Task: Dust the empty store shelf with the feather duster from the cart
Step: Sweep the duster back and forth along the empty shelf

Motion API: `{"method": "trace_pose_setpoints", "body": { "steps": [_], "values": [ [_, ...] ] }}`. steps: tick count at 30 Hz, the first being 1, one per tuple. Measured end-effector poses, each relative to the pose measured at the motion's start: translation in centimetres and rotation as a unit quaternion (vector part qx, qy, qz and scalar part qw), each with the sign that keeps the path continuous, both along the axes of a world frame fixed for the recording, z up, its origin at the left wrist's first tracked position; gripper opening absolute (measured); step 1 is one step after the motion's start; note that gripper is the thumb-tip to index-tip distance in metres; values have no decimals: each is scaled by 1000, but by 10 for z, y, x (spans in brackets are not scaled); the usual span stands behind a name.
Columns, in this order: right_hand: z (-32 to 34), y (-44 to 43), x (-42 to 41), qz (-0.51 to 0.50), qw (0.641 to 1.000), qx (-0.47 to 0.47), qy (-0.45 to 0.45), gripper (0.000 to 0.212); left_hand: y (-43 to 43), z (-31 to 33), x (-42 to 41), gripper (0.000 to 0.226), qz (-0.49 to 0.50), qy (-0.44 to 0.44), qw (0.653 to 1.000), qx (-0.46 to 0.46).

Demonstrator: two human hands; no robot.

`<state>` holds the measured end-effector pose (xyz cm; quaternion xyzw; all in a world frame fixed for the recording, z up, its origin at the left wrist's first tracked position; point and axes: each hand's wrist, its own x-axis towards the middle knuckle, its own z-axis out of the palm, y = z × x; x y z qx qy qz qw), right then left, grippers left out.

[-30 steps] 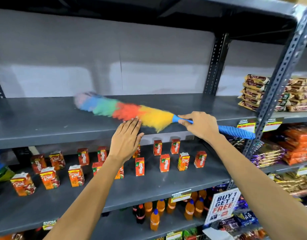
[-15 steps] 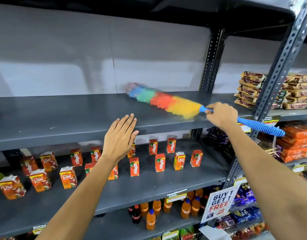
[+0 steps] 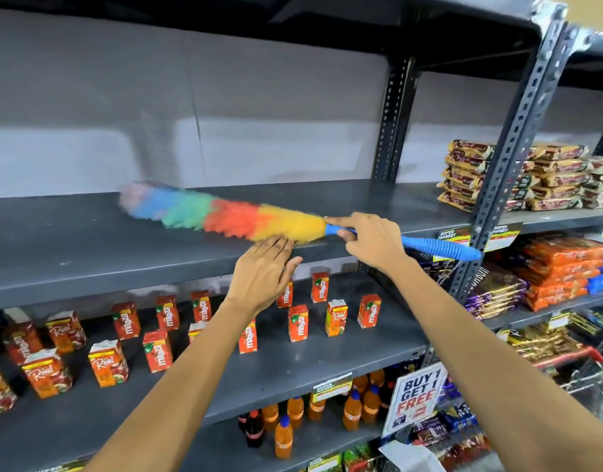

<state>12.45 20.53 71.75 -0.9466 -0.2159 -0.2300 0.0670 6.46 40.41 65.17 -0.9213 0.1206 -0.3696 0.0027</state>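
A rainbow feather duster [image 3: 225,214] with a blue ribbed handle lies across the empty grey shelf [image 3: 72,253], its blurred pink tip pointing left. My right hand [image 3: 371,241] grips the handle just behind the yellow feathers. My left hand [image 3: 262,274] rests flat at the shelf's front edge, fingers together, just under the yellow end of the duster and holding nothing.
A perforated steel upright [image 3: 507,155] stands at the right, with stacked snack packets [image 3: 558,178] beyond it. Juice cartons [image 3: 157,349] stand on the shelf below, orange bottles [image 3: 293,420] lower down. A "buy 1 get 1 free" sign [image 3: 415,396] and a cart [image 3: 592,376] sit at lower right.
The duster swept right across the shelf, then back left toward the front edge. My left hand shifted right along the shelf edge and now sits under the feathers.
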Motion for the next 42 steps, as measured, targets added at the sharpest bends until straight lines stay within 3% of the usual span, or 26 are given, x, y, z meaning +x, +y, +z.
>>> {"method": "trace_pose_setpoints", "body": {
  "steps": [10, 16, 23, 26, 30, 37, 42],
  "values": [
    [18, -77, 50, -116, 992, -28, 31, 45, 4, -3, 8, 64, -26, -64, 998, -2],
    [31, -82, 79, -155, 985, -80, 2, 49, 8, -7, 12, 62, -32, -69, 997, 11],
    [33, -103, 73, -101, 992, -64, -36, 49, 6, -6, 12, 59, -35, -95, 995, 24],
    [26, -130, 59, -66, 997, -19, -28, 42, 5, -4, 14, 61, -36, -89, 995, 23],
    [21, -159, 52, -71, 997, -25, 3, 42, 3, 0, 16, 65, -29, -63, 997, 24],
    [22, -112, 49, -138, 989, -56, 24, 43, -2, 6, 12, 67, -30, -18, 999, -19],
    [32, -64, 42, -161, 986, -25, 26, 47, -7, 16, 15, 52, -39, 28, 999, 2]
  ]
}}
